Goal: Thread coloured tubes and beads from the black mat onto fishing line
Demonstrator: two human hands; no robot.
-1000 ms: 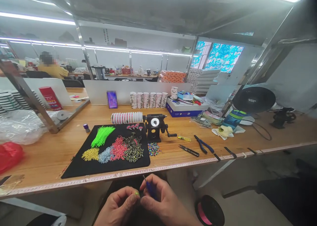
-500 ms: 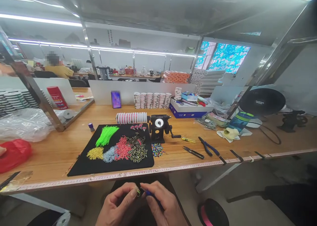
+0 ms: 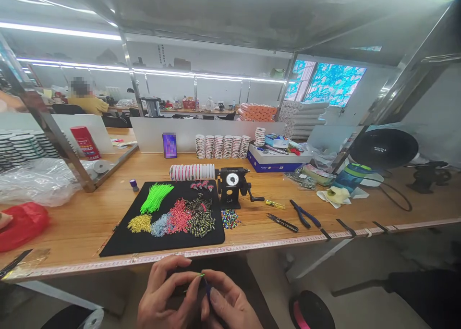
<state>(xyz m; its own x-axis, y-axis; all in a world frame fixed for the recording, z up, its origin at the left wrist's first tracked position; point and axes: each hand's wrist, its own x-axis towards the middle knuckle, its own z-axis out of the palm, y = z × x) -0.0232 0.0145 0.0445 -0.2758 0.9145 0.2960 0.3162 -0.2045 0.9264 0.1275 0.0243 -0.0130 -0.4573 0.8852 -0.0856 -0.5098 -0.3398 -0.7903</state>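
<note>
Below the table's front edge, my left hand point(image 3: 171, 290) pinches a small green strand point(image 3: 201, 274) between thumb and index fingertip, its other fingers bent. Right beside it, my right hand point(image 3: 232, 298) is closed around a slim blue tool point(image 3: 208, 289); its kind is mostly hidden by the fingers. The fingertips of both hands meet at the green strand. On the table ahead lies a black mat point(image 3: 126, 242) with bright green strands point(image 3: 157, 198), gold beads point(image 3: 140, 223), pale blue pieces point(image 3: 162, 225), red pieces point(image 3: 179, 217) and dark metallic pieces point(image 3: 201, 223).
Behind the mat stands a hand-cranked winder point(image 3: 230, 187) with a row of spools point(image 3: 192, 172). Multicoloured beads point(image 3: 230, 218) lie beside it. To the right are snips point(image 3: 283, 222) and blue-handled pliers point(image 3: 305, 214). A measuring tape point(image 3: 252, 245) runs along the table edge.
My left hand's fingers have lifted and spread more, and the green strand now shows at the fingertips. The blue tool has tilted more upright in my right hand.
</note>
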